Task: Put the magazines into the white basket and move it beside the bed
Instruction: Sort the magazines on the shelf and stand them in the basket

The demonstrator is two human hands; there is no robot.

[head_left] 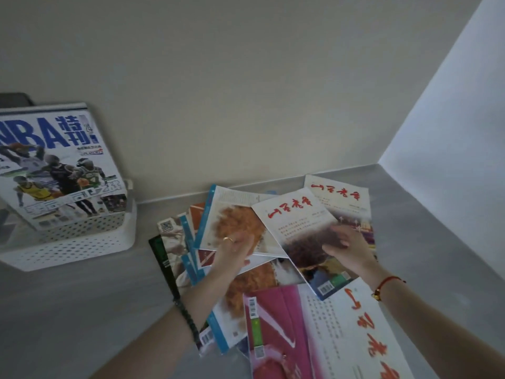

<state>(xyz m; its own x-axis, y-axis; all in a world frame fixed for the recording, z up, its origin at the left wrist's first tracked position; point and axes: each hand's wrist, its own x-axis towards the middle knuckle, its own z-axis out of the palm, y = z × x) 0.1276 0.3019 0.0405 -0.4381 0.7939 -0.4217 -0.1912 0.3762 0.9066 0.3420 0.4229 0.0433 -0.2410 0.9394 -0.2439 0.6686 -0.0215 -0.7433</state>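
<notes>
Room: corner of a grey surface [82, 310] against a beige wall [246, 77]; a paler wall closes the right side.
Basket: white basket [82, 247], perforated, on the surface at far left, well apart from both hands.
In basket: NBA magazine [54, 165] stands in it, cover facing the camera, top leaning back towards the wall.
Pile: loose magazines [175, 242] fanned and overlapping on the surface, right of the basket, not in it.
Top of pile: orange-cover magazine [240, 217] and red-title magazine [295, 214] side by side, the red-title one overlapping it; a second red-title copy [341, 195] lies behind, touching the wall edge.
Near edge: pink magazine [276, 324] and a large white one with red script [355, 337].
Left grip [235, 248]: fingers fairly straight on the orange cover, thumb at its lower edge. Can't tell whether it pinches or only presses. Ring [228, 239] on one finger, black bead bracelet [188, 318] on the wrist.
Right grip [347, 247]: fingers spread and resting on the red-title cover, nothing enclosed. Red cord bracelet [385, 283] on the wrist.
</notes>
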